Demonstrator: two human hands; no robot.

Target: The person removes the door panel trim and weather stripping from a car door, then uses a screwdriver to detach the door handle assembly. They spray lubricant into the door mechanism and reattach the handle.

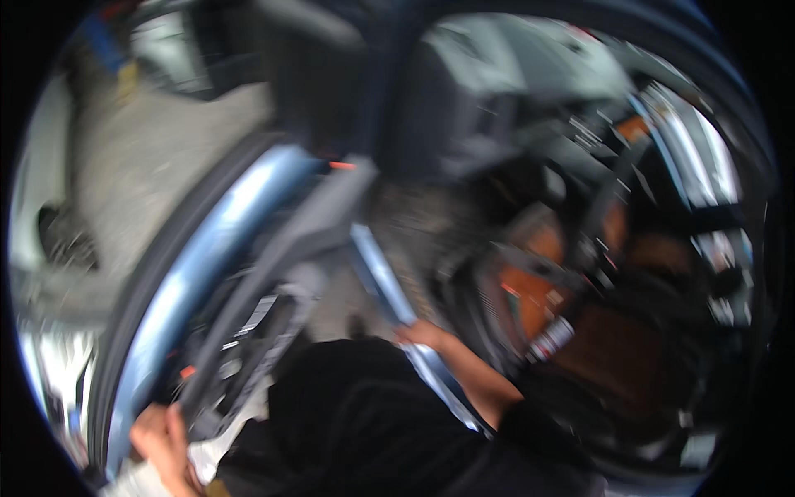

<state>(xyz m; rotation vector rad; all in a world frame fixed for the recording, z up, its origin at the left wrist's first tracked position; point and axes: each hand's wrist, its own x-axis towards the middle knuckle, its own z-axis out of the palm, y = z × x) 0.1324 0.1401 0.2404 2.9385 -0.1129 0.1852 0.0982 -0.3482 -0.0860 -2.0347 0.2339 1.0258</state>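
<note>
At the lower left, my left hand [161,437] is at the end of a light blue car door [207,228], its fingers curled around the edge and its thumb raised. The door stands swung out, with its inner trim panel [286,219] facing me and partly opened up. My right hand [424,333] touches the blue door sill [385,277] of the car body, with my forearm reaching in from the right. Motion smears its fingers, so their grip is unclear. A small bottle or can [551,338] with a pale label lies near the seat inside the car.
Inside the car are a brown and black seat [613,356] and a dark dashboard [505,178]. The windshield [480,62] is at the top. Another light-coloured car [41,190] stands to the left on a grey floor [157,157]. The whole picture is blurred.
</note>
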